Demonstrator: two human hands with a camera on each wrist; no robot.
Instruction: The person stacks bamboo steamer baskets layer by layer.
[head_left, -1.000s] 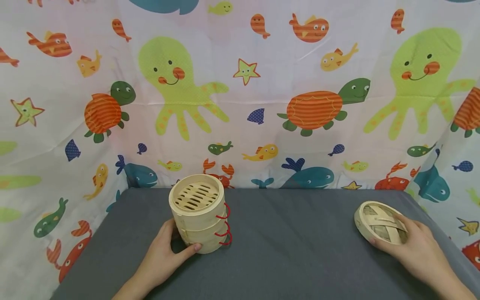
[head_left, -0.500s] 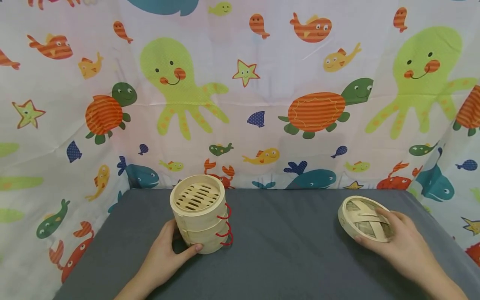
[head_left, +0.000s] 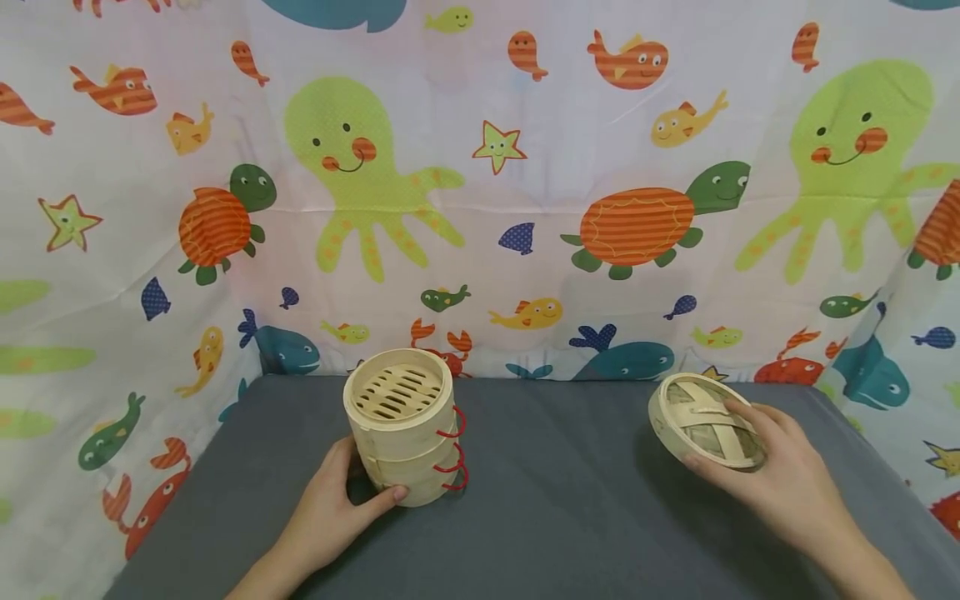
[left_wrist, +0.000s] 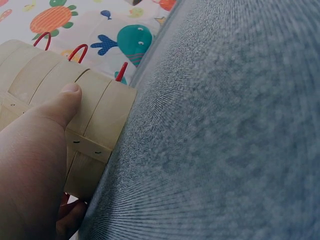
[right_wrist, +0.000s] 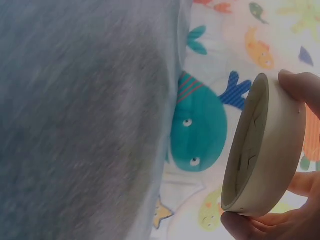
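Observation:
A stack of round bamboo steamer baskets (head_left: pixel 405 442) with red loops on its right side stands on the grey cloth, its slatted top uncovered. Low on that stack, my left hand (head_left: pixel 322 508) grips the wall, the thumb in front and the other fingers largely hidden behind. In the left wrist view the thumb (left_wrist: pixel 70 97) lies against the wooden side. My right hand (head_left: pixel 780 475) holds the woven bamboo steamer lid (head_left: pixel 708 421) by its rim, tilted and raised above the cloth. The right wrist view shows the lid's hollow underside (right_wrist: pixel 247 145), with fingertips on opposite sides of its rim.
Grey cloth (head_left: pixel 555 500) covers the table. A white curtain (head_left: pixel 480 100) printed with sea animals hangs along the back and both sides. Between the stack and the lid lies a wide stretch of cloth.
The right hand has carried the lid leftward and a little up, towards the stack. The left hand and the steamer stack have stayed in place.

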